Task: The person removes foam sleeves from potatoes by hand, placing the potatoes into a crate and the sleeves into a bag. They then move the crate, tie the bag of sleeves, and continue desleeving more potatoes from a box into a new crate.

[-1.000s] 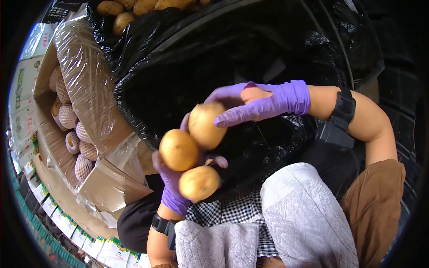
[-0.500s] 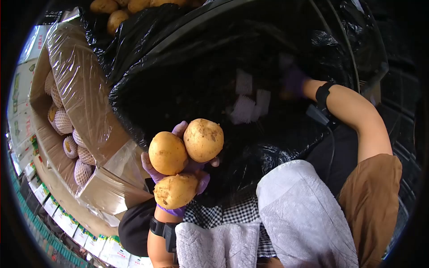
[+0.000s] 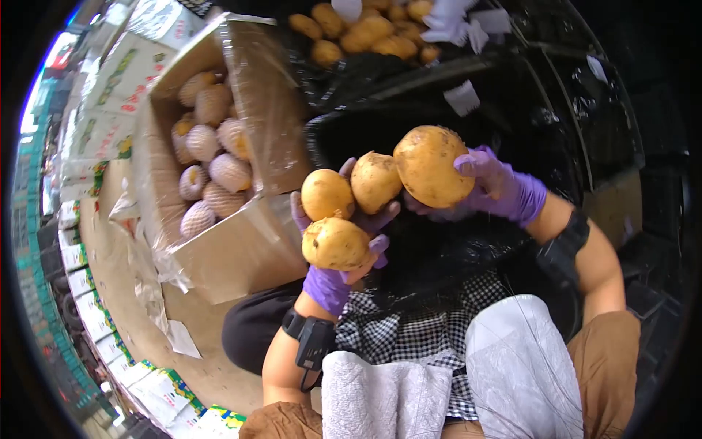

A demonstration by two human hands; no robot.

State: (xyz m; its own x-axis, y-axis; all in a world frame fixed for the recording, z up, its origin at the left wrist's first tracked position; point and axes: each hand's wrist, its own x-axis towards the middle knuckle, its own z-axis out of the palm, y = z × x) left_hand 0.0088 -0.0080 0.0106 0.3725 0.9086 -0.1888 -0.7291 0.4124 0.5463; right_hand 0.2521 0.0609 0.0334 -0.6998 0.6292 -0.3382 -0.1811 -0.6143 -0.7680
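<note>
Three yellow-skinned potatoes rest cupped in my left hand (image 3: 358,274), which wears a purple glove: a left potato (image 3: 327,194), a right potato (image 3: 376,181) and a front potato (image 3: 336,244). A larger potato (image 3: 434,167) is gripped by my right hand (image 3: 504,189), also gloved, thumb on its right side. The large potato sits right beside the right one of the three, seeming to touch it. Dirt specks show on the skins. Both hands are above a container lined with a black plastic bag (image 3: 453,252).
On the left stands a plastic-lined cardboard box (image 3: 232,265) with several potatoes in foam nets (image 3: 229,173). More bare potatoes (image 3: 368,34) lie on black plastic at the top, beside white foam nets (image 3: 447,22). Printed white cartons (image 3: 117,80) line the far left.
My right hand has come up from the black-lined container with a large potato and moved next to my left hand. The view has shifted, showing more of the cardboard box and potato heap.
</note>
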